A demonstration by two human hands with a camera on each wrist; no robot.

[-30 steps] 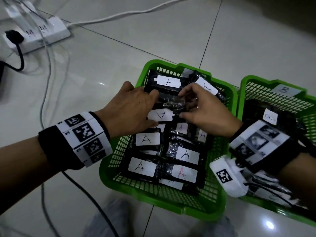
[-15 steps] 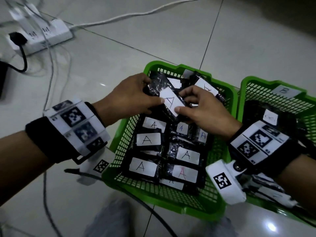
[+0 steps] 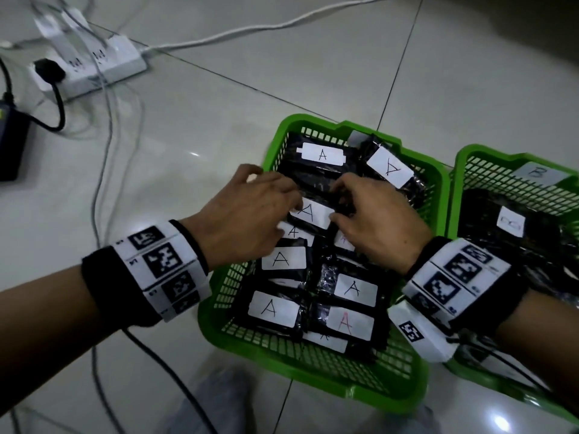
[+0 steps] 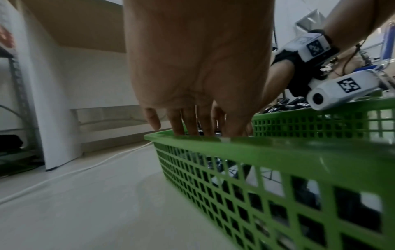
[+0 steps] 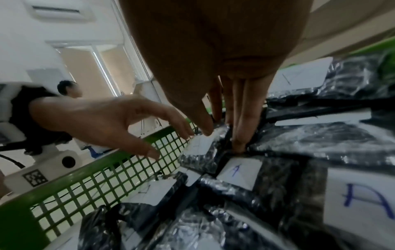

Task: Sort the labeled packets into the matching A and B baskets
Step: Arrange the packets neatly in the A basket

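The green A basket (image 3: 313,380) holds several black foil packets with white A labels. Both hands are inside its far half, around one A packet (image 3: 313,214) that lies flat on the pile. My left hand (image 3: 275,205) touches the packet's left end with relaxed, spread fingers; in the right wrist view the left hand (image 5: 119,121) has its thumb off the packet. My right hand (image 3: 360,211) pinches the right end: thumb on the A packet (image 5: 198,145), fingers (image 5: 239,135) pushed down beside it. The B basket (image 3: 470,155) stands to the right with a B packet (image 3: 510,225) inside.
A white power strip (image 3: 94,67), a black adapter (image 3: 9,142) and loose cables (image 3: 106,151) lie on the tiled floor to the left. The left wrist view shows the A basket's mesh wall (image 4: 278,152) close below my left hand (image 4: 196,67).
Half a second ago both hands held the A packet tilted up above the pile. It now lies flat among the other packets, and the left hand's grip has loosened.
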